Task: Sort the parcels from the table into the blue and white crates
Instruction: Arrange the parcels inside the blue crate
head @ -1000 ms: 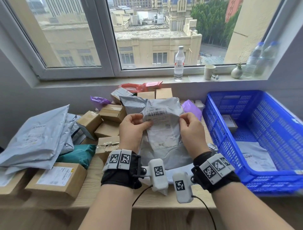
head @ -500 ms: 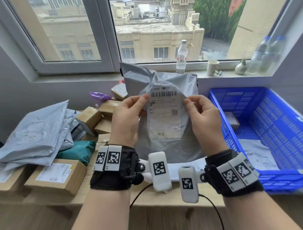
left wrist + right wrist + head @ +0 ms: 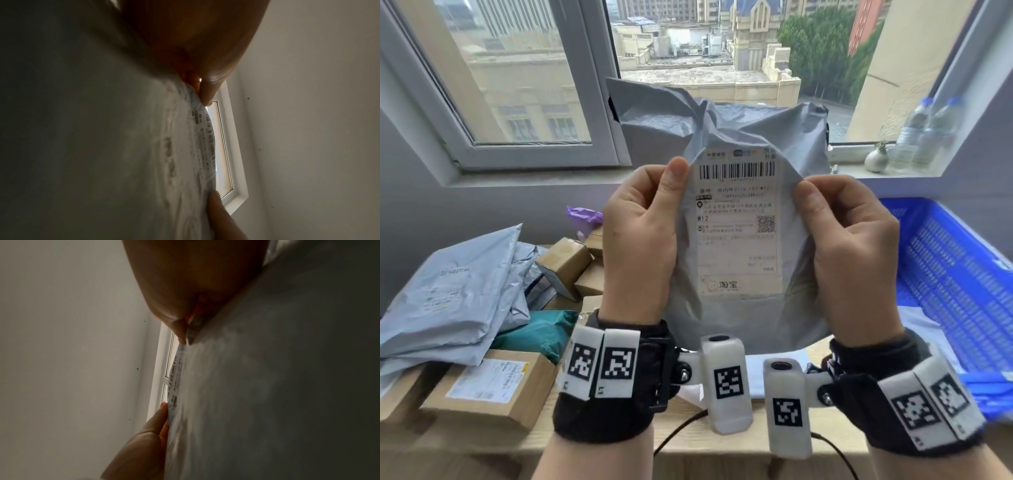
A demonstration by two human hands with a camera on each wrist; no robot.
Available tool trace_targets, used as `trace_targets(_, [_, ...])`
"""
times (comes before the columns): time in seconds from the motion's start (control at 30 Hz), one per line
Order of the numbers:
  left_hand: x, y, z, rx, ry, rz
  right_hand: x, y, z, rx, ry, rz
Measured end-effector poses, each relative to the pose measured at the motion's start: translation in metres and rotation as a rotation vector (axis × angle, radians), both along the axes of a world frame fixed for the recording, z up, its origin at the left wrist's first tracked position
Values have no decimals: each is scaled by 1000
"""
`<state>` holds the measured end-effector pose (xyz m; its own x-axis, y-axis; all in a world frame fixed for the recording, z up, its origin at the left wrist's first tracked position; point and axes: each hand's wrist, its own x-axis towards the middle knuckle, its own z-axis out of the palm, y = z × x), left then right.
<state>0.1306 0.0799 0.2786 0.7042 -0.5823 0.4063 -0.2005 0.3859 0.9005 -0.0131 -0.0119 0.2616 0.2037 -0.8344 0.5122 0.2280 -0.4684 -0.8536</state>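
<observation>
Hands up front — left hand (image 3: 640, 236) and right hand (image 3: 854, 253) each pinch a side of the grey parcel (image 3: 736, 222), upright above the desk (image 3: 688, 442), label facing — blue crate (image 3: 945, 260) at right.

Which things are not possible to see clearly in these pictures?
- White crate: in no view.
- Blue crate contents: head view, hidden by right hand and grey parcel.
- Label small print: blurred.
- Wrist views: parcel surface blurred; left hand fingers behind it unseen.

bench (image 3: 715, 445) wooden | left: grey mailers (image 3: 448, 294) stacked over cardboard boxes (image 3: 489, 390), teal bag (image 3: 534, 332) | rear: small cartons (image 3: 565, 260), purple bag (image 3: 582, 216)
</observation>
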Motion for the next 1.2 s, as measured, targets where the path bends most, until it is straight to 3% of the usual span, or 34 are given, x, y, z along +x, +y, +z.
trace_targets(0.77, [-4, 7, 12, -14, -100, 13, -9, 13, 17, -42, -58, -69])
trace_targets(1.2, [-2, 2, 3, -22, -168, 128, -6, 15, 16, -32, -53, -130])
